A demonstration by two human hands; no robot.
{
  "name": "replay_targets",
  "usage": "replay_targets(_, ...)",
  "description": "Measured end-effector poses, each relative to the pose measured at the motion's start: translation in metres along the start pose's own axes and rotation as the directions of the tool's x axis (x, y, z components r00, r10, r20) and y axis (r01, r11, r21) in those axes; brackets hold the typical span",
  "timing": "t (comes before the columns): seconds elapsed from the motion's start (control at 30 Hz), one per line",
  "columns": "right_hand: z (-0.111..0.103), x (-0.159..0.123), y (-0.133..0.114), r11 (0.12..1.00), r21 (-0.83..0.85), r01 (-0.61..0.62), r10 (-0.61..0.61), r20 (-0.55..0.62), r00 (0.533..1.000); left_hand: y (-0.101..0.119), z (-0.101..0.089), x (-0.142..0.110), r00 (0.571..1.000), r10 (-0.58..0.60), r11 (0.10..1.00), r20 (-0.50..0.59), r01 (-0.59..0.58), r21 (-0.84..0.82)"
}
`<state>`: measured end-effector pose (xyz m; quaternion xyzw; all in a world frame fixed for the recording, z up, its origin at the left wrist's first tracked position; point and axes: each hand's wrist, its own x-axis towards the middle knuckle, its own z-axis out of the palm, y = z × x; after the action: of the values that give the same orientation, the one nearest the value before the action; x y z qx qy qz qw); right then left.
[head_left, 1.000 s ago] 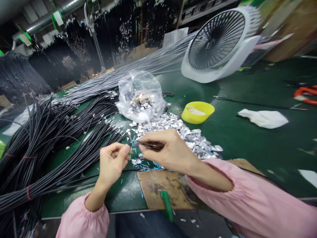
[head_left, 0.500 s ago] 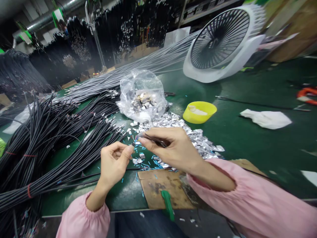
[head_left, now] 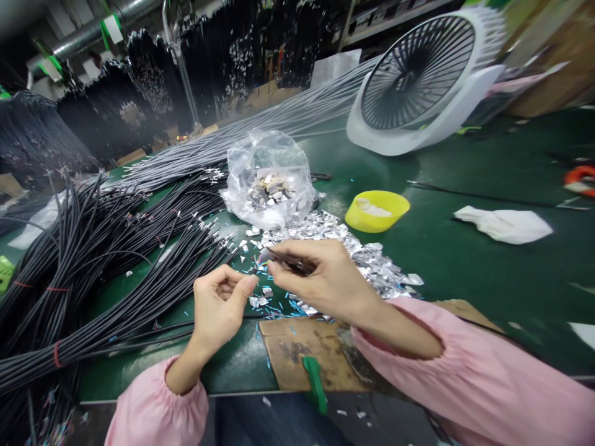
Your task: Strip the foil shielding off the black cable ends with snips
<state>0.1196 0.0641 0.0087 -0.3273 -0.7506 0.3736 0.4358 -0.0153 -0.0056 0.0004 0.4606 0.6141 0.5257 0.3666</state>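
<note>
My left hand (head_left: pixel 219 305) is closed in a pinch on the end of a black cable (head_left: pixel 253 271); short coloured wires fan out of its tip. In my right hand (head_left: pixel 330 279) lies a dark, slim tool that looks like tweezers (head_left: pixel 294 262), its points toward those wires. The thumb and forefinger of that hand are close to the wire ends; whether they touch them I cannot tell. Beneath and behind both hands, silvery foil scraps (head_left: pixel 372 263) and small blue sleeve bits (head_left: pixel 279 310) are scattered on the green table (head_left: pixel 446 260).
Bundled black cables (head_left: pixel 134 297) fill the left side, with grey cables (head_left: pixel 260 127) behind. A clear plastic bag (head_left: pixel 267 179) of scraps, a yellow dish (head_left: pixel 377 212), a white fan (head_left: pixel 418 87) and a white cloth (head_left: pixel 504 224) stand beyond. Cardboard (head_left: pixel 307 353) lies at the front edge.
Both hands have shifted slightly to the right in view, along with the whole scene. The left hand still pinches the cable and the right still holds the tweezers.
</note>
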Motion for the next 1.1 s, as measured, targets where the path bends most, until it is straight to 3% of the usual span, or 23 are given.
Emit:
replay_targets(0.47, -0.001, 0.000, -0.002, 0.997, 0.074, -0.038, 0.041, -0.047, 0.998, 0.003, -0.002, 0.000, 0.999, -0.031, 0.997, 0.021, 0.033, -0.075)
replay_targets(0.83, -0.001, 0.002, -0.007, 0.997, 0.075, -0.016, 0.013, 0.041, 0.999, 0.004, -0.001, 0.000, 0.999, -0.025, 0.995, 0.042, 0.029, -0.098)
replay_targets(1.0, 0.000, 0.001, 0.000, 0.995, 0.070, -0.076, 0.072, 0.055, 0.996, 0.001, -0.001, 0.002, 0.997, -0.059, 0.989, 0.058, 0.066, -0.136)
replay_targets(1.1, 0.001, 0.000, 0.003, 0.997, 0.059, -0.052, 0.048, 0.069, 0.996, -0.002, 0.000, 0.004, 0.996, -0.064, 0.988, 0.065, 0.072, -0.133)
